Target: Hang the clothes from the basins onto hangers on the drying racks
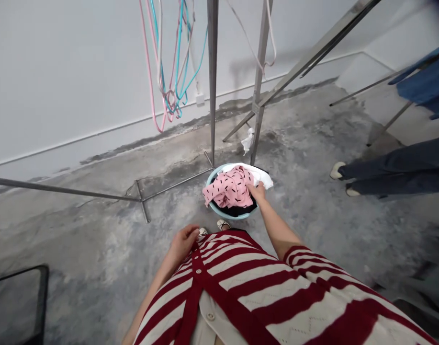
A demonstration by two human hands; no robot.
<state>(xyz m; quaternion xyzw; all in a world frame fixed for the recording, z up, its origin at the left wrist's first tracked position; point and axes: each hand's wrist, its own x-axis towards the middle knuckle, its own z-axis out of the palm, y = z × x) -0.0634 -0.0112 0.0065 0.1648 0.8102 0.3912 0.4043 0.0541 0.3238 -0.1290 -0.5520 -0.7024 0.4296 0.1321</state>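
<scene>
A light blue basin sits on the concrete floor in front of my feet, filled with laundry. On top lies a pink garment with dark dashes, with a white cloth behind it and dark cloth beneath. My right hand reaches down into the basin, fingers closed on the right edge of the pink garment. My left hand hangs near my waist with fingers loosely curled, holding nothing that I can see.
A metal drying rack stands just behind the basin, its floor bars spreading left. Pink and blue hangers dangle from it. Another person's legs and shoes are at right. A dark frame is at lower left.
</scene>
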